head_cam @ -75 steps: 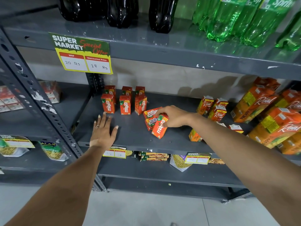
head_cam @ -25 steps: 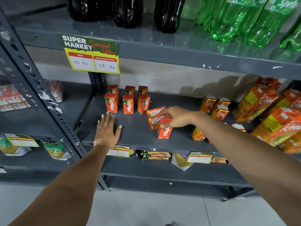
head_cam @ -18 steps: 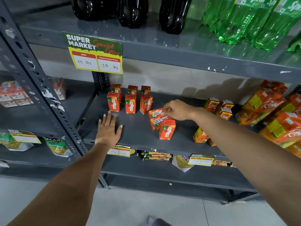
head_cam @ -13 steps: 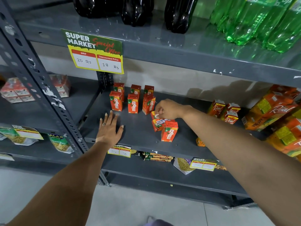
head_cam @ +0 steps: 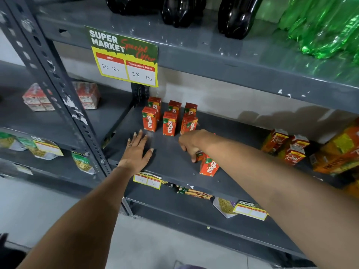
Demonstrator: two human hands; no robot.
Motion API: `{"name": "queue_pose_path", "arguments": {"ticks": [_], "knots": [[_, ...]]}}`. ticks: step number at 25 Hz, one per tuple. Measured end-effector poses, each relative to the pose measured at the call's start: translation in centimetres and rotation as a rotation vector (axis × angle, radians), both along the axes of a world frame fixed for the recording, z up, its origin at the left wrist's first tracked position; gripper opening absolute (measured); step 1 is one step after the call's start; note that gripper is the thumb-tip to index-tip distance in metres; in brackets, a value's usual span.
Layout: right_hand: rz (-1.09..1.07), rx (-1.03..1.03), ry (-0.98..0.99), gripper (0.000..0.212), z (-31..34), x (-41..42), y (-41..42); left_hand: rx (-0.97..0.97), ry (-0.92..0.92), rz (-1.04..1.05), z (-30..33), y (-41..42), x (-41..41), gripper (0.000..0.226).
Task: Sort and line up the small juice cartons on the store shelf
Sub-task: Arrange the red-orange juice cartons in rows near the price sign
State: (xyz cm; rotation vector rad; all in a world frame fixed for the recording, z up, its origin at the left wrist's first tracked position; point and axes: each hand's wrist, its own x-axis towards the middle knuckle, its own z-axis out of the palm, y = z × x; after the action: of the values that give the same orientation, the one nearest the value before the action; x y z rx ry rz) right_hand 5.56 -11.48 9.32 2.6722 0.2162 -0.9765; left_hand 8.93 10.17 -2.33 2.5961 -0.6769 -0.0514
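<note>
Six small red Maaza juice cartons (head_cam: 170, 124) stand in two rows of three at the back left of the grey middle shelf (head_cam: 171, 167). One more Maaza carton (head_cam: 209, 166) stands upright alone near the shelf's front edge. Just behind it lies another small carton (head_cam: 200, 155), mostly hidden. My right hand (head_cam: 191, 143) curls down over that lying carton with the fingers closed on it. Left of it, my left hand (head_cam: 136, 152) rests flat on the shelf, fingers spread, holding nothing, just in front of the lined-up cartons.
Small Real juice cartons (head_cam: 294, 154) stand jumbled at the right, with large orange Real cartons (head_cam: 340, 152) beyond them. Dark and green soda bottles (head_cam: 320, 26) fill the shelf above, where a price sign (head_cam: 126, 59) hangs. Noodle packets (head_cam: 225, 205) lie on the shelf below.
My right hand set one Maaza carton upright near the front edge, let it go, and closed on a lying carton behind it. My left hand stayed flat on the shelf.
</note>
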Motion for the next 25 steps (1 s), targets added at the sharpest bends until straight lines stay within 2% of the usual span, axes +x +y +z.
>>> {"name": "queue_pose_path", "arguments": {"ticks": [3,7,9,12,14,20,22,25], "knots": [[0.051,-0.045,-0.001,0.065,0.3,-0.3,0.4,-0.005,-0.003,-0.022,0.2,0.2,0.0,0.061],[0.054,-0.017,-0.029,0.048,0.2,-0.4,0.3,-0.021,0.095,-0.055,0.7,0.3,0.2,0.063],[0.002,0.076,-0.091,0.043,0.4,-0.4,-0.3,-0.004,0.122,-0.072,1.1,0.6,0.8,0.065],[-0.094,0.186,-0.185,0.037,1.2,-0.3,-0.8,0.194,-0.037,-0.121,1.2,1.9,2.3,0.064],[-0.137,0.231,-0.236,0.033,2.0,-0.2,-0.9,0.26,-0.032,-0.125,1.1,2.8,2.8,0.064],[-0.338,0.409,-0.397,0.027,3.9,-0.4,-1.2,0.3,0.048,-0.111,0.2,3.1,2.7,0.064],[-0.385,0.449,-0.416,0.032,4.1,-0.9,-1.0,0.305,0.05,-0.111,0.2,3.2,2.8,0.064],[-0.41,0.457,-0.423,0.025,4.0,-1.5,-0.9,0.307,0.038,-0.108,-0.1,3.4,2.8,0.065]]}}
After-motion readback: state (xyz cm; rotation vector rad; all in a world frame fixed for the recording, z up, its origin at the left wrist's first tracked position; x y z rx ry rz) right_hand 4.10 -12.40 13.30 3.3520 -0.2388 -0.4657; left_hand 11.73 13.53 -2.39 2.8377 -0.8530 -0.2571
